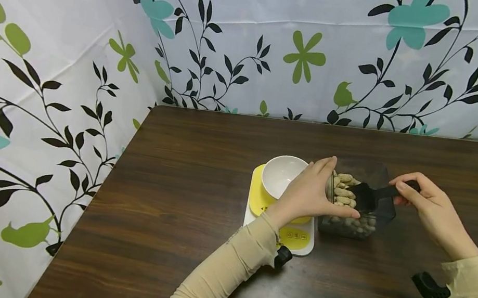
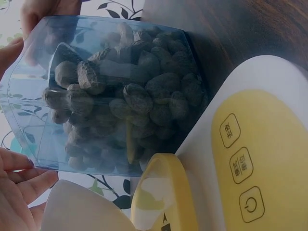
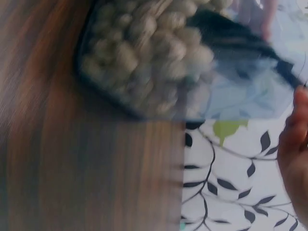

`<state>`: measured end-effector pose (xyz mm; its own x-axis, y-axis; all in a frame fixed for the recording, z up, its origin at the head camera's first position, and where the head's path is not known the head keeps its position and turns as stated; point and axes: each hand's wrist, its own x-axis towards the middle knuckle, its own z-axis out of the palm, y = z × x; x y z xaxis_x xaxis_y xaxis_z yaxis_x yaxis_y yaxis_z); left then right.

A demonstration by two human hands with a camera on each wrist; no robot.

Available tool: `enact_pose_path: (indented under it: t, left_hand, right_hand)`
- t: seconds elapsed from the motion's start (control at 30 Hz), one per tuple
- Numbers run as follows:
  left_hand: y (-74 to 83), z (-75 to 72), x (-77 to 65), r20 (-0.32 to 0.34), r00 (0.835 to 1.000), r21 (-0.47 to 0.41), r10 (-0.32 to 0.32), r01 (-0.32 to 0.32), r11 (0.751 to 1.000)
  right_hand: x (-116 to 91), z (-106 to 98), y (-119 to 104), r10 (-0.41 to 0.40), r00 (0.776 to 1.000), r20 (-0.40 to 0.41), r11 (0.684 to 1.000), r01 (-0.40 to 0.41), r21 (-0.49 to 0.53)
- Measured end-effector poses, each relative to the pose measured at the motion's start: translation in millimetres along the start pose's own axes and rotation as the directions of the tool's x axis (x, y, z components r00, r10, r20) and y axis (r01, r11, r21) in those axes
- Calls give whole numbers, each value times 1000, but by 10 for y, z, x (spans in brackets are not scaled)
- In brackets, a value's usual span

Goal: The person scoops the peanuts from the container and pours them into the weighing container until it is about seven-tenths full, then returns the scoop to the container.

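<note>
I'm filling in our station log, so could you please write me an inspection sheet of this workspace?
Surface: dark wood-grain table.
Container: see-through, right of the scale, holding unshelled peanuts; its wall lets them show.
Scoop: black, blade inside the container, at the peanuts.
Bowl: white, on the yellow-and-white scale.
Clutter: nothing seen.
Left hand: holds the container near its rim.
Right hand: grips the scoop's handle.
Cables: nothing seen.
Surroundings: white cloth with leaf and flower prints behind and beside the table.
</note>
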<state>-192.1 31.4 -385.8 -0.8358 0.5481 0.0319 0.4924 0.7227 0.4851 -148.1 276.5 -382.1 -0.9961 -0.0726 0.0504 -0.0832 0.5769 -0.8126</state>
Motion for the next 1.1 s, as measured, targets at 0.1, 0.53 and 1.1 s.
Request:
enact_pose_path:
  t: [0.1,0.53,1.1]
  left_hand:
    - [1,-6,-4,-2,1000,-9,-1,1,1000]
    - [-10,-2,18,-4,1000,5,4,-4,1000]
    - [-9,-1,16,-8,1000,10,9,-9,1000]
  right_hand:
    - [-43,-30,36,-68,997,25,997,69,-40]
    - [33,43,29,-1,1000,-29,948,10,319]
    - [14,75,107,-81,996,41,801,41,598]
